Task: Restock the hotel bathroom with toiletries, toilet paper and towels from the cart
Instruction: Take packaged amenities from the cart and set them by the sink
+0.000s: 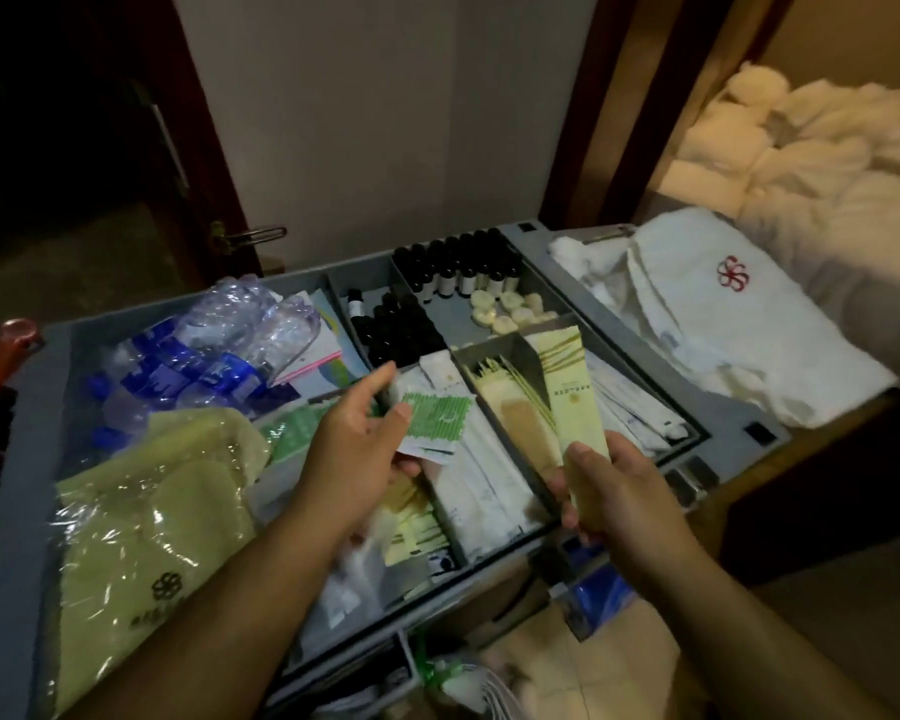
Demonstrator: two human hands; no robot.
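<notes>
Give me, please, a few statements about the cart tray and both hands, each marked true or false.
1. The left hand holds a green striped sachet. True.
2. The right hand is empty. False: it grips a pale yellow packet.
3. The dark bottles stand in the far compartments of the tray. True.
4. The white robe lies left of the tray. False: it lies to the tray's right.

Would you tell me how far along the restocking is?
Nothing looks delivered: no bathroom in view. In hand: the left hand holds green sachets, the right hand pinches a pale yellow packet. Left: dark bottles in the cart tray and the folded white linen, none carried in.
</notes>
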